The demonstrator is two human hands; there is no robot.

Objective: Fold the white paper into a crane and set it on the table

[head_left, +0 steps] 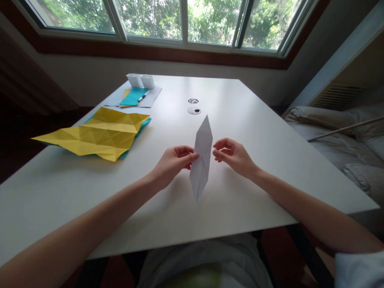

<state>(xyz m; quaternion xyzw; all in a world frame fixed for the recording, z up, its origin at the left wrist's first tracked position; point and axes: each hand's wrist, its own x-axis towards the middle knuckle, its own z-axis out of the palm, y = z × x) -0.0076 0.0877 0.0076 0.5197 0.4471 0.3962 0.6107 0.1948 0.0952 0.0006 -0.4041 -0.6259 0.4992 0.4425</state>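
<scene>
A folded sheet of white paper (203, 158), long and pointed at both ends, stands on edge above the table with crease lines on its face. My left hand (175, 162) pinches its left edge, thumb on the near face and fingers behind. My right hand (232, 156) hovers just off the paper's right edge, a small gap between them. Its fingers are curled with the thumb near the fingertips; whether anything small sits between them I cannot make out.
Creased yellow paper (105, 132) lies over teal paper (145, 124) on the white table (255, 116), left. Behind are two white folded paper boxes (147, 81), a teal sheet (134, 97) and a pen (144, 96). Two round cable holes (194, 111) sit mid-table.
</scene>
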